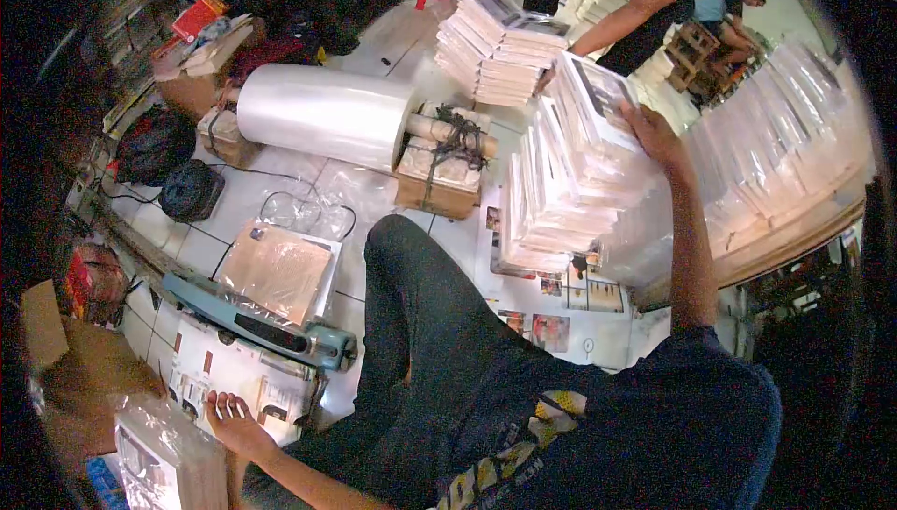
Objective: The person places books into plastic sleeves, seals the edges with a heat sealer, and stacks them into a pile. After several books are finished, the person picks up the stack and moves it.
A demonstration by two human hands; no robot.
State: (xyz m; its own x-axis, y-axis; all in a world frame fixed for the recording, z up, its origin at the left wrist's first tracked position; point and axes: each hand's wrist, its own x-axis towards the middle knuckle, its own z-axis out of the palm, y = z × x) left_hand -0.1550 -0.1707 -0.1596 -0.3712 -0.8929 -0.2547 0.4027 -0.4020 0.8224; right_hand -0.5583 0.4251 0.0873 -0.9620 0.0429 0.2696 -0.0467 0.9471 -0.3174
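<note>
My right hand [659, 141] reaches up to a tall stack of books [575, 183], its fingers gripping the near edge of the top book. Down at the lower left, my left hand [240, 428] rests with fingers stretched on the printed white sheet [196, 365] beside a blue-grey bar-type sealer [262, 323]. Close to that hand is a plastic-wrapped pile of books [154, 459]. Another person's arm [635, 24] comes in from the top, with the hand partly hidden between my stack and a second book stack [500, 48].
A large roll of clear plastic film [327, 113] lies across the floor. Behind the sealer sits a plastic-covered board [276, 272]. Wrapped stacks [775, 136] line the right side. A cardboard box [93, 370] stands at left; another person [729, 20] sits far back.
</note>
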